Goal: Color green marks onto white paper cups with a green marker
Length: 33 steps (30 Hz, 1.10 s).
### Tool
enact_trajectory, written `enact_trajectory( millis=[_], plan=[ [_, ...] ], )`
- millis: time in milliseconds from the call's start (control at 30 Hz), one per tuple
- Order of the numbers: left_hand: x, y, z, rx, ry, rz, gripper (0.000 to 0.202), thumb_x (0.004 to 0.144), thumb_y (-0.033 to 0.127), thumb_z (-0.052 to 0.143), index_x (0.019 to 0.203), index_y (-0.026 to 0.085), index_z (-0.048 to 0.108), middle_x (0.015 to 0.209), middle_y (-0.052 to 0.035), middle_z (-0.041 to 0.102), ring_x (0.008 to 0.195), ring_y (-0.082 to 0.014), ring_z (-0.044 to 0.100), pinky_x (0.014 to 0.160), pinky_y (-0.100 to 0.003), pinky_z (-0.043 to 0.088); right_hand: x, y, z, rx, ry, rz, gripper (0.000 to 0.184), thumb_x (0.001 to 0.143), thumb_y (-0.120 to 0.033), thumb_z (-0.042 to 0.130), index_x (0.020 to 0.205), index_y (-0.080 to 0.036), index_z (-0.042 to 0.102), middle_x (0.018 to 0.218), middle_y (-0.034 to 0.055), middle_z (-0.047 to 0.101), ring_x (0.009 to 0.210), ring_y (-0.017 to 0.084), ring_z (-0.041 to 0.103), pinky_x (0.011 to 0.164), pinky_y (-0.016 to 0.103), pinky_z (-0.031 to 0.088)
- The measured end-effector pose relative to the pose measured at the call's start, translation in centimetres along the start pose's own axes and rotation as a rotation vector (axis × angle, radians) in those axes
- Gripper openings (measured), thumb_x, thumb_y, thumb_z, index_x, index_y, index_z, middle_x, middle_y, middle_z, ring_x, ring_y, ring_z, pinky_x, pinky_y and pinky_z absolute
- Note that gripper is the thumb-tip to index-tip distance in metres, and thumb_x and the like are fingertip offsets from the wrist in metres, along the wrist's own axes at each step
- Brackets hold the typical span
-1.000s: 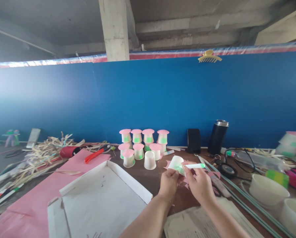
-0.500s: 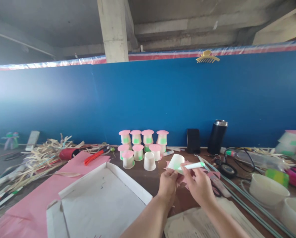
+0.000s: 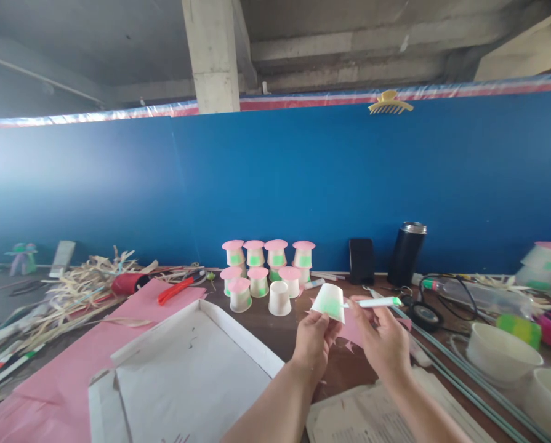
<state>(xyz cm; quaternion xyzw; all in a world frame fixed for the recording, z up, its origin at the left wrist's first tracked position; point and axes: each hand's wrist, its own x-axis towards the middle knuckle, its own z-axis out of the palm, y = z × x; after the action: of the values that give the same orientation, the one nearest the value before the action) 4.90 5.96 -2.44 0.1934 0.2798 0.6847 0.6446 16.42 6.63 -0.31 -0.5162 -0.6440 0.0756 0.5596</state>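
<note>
A green-patched, tapered white cup (image 3: 329, 299) is leaning in the pinching left hand (image 3: 312, 343), the right hand (image 3: 385, 338) gripping a white-and-green marker (image 3: 377, 302) beside it; pink-topped cups (image 3: 241, 299), most green-marked, are standing beyond, one plain white cup (image 3: 279, 301) showing neither.

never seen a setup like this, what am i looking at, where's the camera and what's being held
There's no machine here: these are a person's own bare hands, seen by a camera worn on the head, looking forward and down. The left hand holds a small white cup with green on its side. The right hand holds a marker, its tip close to the cup; whether it touches is hard to tell. On the brown table are cups with pink tops, a plain cup, pink paper, a shallow white tray and a black bottle.
</note>
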Motion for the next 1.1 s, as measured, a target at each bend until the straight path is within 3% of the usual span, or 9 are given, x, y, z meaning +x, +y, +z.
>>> enact_trajectory(
  millis=[167, 533, 700, 1100],
  plan=[
    [-0.2, 0.2, 0.1, -0.001, 0.001, -0.016, 0.014, 0.067, 0.016, 0.071, 0.077, 0.007, 0.064, 0.080, -0.0107, 0.065, 0.077, -0.0169, 0.063, 0.081, -0.032, 0.051, 0.1, 0.0, 0.0, 0.004, -0.008, 0.053, 0.038, 0.079, -0.054, 0.052, 0.088, -0.019, 0.064, 0.065, 0.0021, 0.067, 0.053, 0.014, 0.058, 0.050, 0.022, 0.042],
    [-0.3, 0.4, -0.1, -0.030, -0.025, -0.031, 0.014, 0.070, 0.016, 0.065, 0.081, 0.007, 0.062, 0.080, -0.0123, 0.066, 0.075, -0.0178, 0.065, 0.079, -0.031, 0.050, 0.1, 0.4, 0.1, -0.066, 0.001, -0.011, 0.038, 0.079, -0.055, 0.051, 0.086, -0.020, 0.064, 0.067, 0.0024, 0.066, 0.054, 0.014, 0.058, 0.052, 0.022, 0.041],
    [-0.1, 0.1, -0.4, -0.066, 0.011, -0.016, 0.013, 0.067, 0.016, 0.069, 0.074, 0.011, 0.059, 0.069, -0.0067, 0.063, 0.068, -0.0153, 0.063, 0.077, -0.030, 0.051, 0.0, 0.6, 0.3, -0.095, -0.010, -0.046, 0.038, 0.080, -0.055, 0.050, 0.086, -0.019, 0.064, 0.060, 0.0005, 0.061, 0.049, 0.013, 0.053, 0.049, 0.022, 0.039],
    [-0.5, 0.5, 0.1, -0.054, 0.009, -0.041, 0.013, 0.066, 0.017, 0.070, 0.072, 0.010, 0.060, 0.068, -0.0080, 0.065, 0.068, -0.0166, 0.065, 0.076, -0.031, 0.051, -0.3, 1.0, 0.6, -0.126, -0.043, -0.118, 0.035, 0.081, -0.052, 0.050, 0.083, -0.019, 0.063, 0.057, -0.0004, 0.058, 0.053, 0.013, 0.054, 0.053, 0.023, 0.040]
  ],
)
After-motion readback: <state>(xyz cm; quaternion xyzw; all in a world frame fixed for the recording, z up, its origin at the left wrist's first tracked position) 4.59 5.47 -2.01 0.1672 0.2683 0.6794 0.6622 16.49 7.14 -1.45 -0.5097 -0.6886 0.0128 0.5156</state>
